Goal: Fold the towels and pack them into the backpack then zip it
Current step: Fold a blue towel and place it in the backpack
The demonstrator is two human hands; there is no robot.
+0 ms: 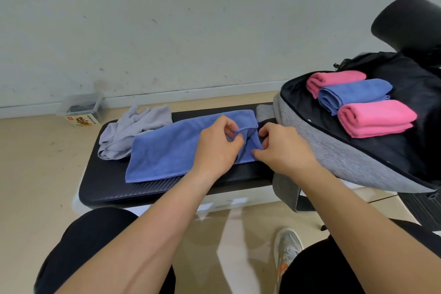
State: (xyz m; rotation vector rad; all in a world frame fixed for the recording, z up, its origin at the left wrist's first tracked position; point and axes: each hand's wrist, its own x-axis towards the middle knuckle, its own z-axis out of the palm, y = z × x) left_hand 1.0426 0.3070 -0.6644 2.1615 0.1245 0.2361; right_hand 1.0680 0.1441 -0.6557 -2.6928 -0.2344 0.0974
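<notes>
Left hand, right hand pinch blue towel; box label perhaps Chinese.

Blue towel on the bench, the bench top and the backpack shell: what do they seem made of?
The blue towel looks like soft matte terry or microfibre, judging by its fuzzy nap and stitched hem. The bench top is likely padded vinyl or faux leather: black, with a weave-like emboss and a slight sheen. The backpack shell appears to be heathered grey woven fabric, matte; the fibre is unclear.
</notes>
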